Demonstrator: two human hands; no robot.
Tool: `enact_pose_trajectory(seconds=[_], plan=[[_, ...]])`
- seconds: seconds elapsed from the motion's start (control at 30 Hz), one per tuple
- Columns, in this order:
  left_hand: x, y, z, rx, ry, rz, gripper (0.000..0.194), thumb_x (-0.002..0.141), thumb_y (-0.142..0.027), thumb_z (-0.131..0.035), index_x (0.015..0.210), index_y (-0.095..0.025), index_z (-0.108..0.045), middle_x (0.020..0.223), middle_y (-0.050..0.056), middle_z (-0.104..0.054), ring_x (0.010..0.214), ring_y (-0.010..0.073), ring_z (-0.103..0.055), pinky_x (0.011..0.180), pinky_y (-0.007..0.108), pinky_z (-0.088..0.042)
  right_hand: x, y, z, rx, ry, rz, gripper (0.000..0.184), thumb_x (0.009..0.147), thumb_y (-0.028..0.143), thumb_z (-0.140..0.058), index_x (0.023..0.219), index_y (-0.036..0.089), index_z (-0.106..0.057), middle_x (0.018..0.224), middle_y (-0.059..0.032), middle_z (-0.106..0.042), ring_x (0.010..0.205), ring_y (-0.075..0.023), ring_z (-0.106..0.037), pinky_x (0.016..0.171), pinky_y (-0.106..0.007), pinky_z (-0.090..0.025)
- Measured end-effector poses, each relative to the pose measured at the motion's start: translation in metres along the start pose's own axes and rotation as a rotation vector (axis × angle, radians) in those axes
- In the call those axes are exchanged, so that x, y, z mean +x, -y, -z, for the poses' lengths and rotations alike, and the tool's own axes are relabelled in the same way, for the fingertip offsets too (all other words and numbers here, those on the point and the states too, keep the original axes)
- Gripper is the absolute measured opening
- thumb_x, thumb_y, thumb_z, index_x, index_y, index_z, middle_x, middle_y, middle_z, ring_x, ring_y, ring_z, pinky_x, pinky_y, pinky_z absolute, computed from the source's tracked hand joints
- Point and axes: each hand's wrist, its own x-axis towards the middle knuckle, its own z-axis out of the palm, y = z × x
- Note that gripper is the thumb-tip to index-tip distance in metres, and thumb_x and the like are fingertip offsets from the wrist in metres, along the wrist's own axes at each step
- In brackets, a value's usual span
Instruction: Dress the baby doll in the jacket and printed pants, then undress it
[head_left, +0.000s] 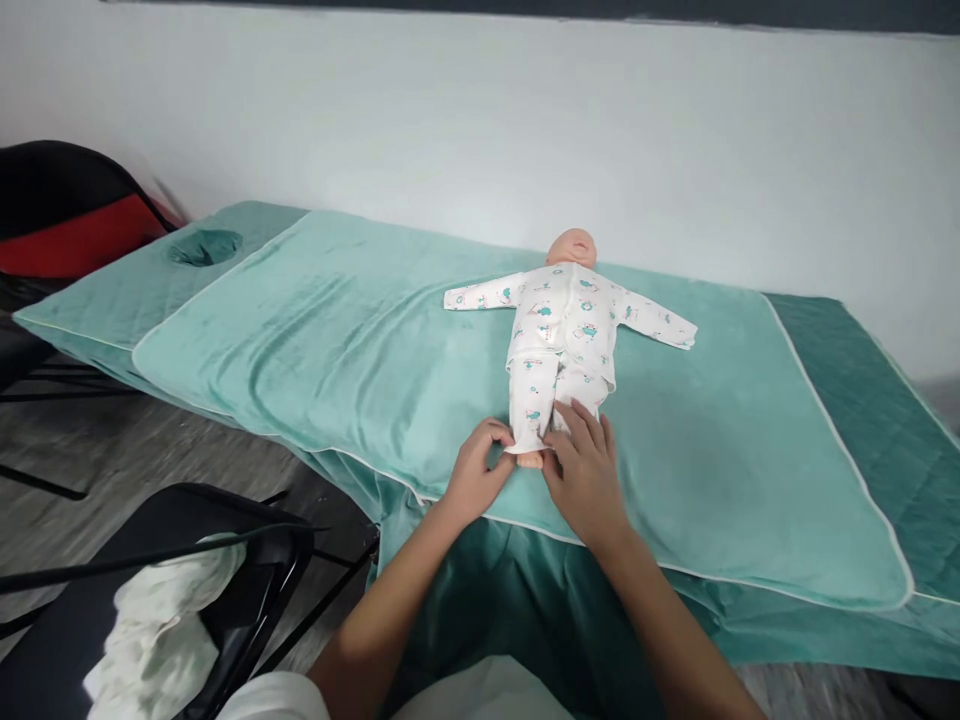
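A baby doll (pixel 576 248) lies on its back with its arms spread, its head toward the wall. It wears a white printed top (pixel 566 315) and matching trousers (pixel 534 392). My left hand (pixel 480 470) pinches the hem of one trouser leg from the left. At the other side of that hem, my right hand (pixel 589 475) closes thumb and finger on the cloth, its other fingers lying over the second leg. The doll's toes (pixel 529 460) show below the hem between my hands. The second foot is hidden behind my right hand.
The doll lies on a light green blanket (pixel 360 330) over a padded massage table (pixel 847 400) with a face hole (pixel 205 247). A crumpled pale cloth (pixel 169 630) rests on a black chair (pixel 259 570) at the lower left. Another chair (pixel 67 170) stands behind; a white wall (pixel 420 120) borders the table.
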Motion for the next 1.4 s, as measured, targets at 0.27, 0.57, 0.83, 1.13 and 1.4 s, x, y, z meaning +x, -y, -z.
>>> enact_pose_trajectory(seconds=[0.27,0.57,0.83,1.13,1.4], plan=[[-0.01,0.008,0.009,-0.006,-0.03,-0.004,0.021,0.082,-0.004,-0.054,0.093,-0.021,-0.056,0.094,0.002,-0.057,0.09,0.0149,-0.058,0.082,0.028,-0.045,-0.017,-0.002,0.019,0.2,-0.029,0.023,0.027,0.095,0.014,-0.057,0.121,0.022,-0.056,0.145,-0.0147,-0.052,0.14,-0.0311,-0.045,0.112,-0.058,-0.041],[-0.007,0.015,0.018,-0.147,-0.113,0.166,0.006,0.089,-0.019,-0.055,0.092,-0.021,-0.06,0.094,0.004,-0.06,0.092,0.0179,-0.059,0.086,0.032,-0.046,-0.04,-0.036,0.019,0.366,0.029,-0.266,0.029,0.093,0.033,-0.066,0.118,0.023,-0.055,0.111,-0.0078,-0.061,0.101,-0.022,-0.062,0.087,-0.039,-0.055],[-0.002,0.022,0.01,-0.186,-0.208,0.288,0.01,0.092,-0.029,-0.058,0.089,-0.02,-0.062,0.087,0.002,-0.064,0.084,0.0155,-0.06,0.081,0.029,-0.047,-0.022,-0.031,0.034,0.468,0.081,-0.228,0.013,0.093,0.019,-0.064,0.087,0.023,-0.053,0.086,0.0006,-0.058,0.076,-0.0131,-0.057,0.069,-0.027,-0.048],[-0.004,0.024,0.011,-0.127,-0.21,0.262,0.013,0.093,-0.028,-0.056,0.087,-0.02,-0.064,0.086,0.002,-0.064,0.082,0.0152,-0.061,0.079,0.028,-0.047,-0.026,-0.032,0.04,0.415,-0.033,-0.15,0.013,0.094,0.022,-0.063,0.104,0.024,-0.057,0.098,-0.004,-0.06,0.086,-0.0171,-0.061,0.074,-0.031,-0.052],[-0.005,0.025,0.012,-0.039,-0.176,0.175,0.012,0.094,-0.025,-0.056,0.088,-0.02,-0.065,0.089,0.003,-0.064,0.086,0.0156,-0.061,0.079,0.029,-0.047,-0.015,-0.027,0.018,0.091,0.059,0.014,0.025,0.093,0.023,-0.064,0.117,0.023,-0.061,0.114,-0.0114,-0.056,0.097,-0.0251,-0.056,0.082,-0.042,-0.054]])
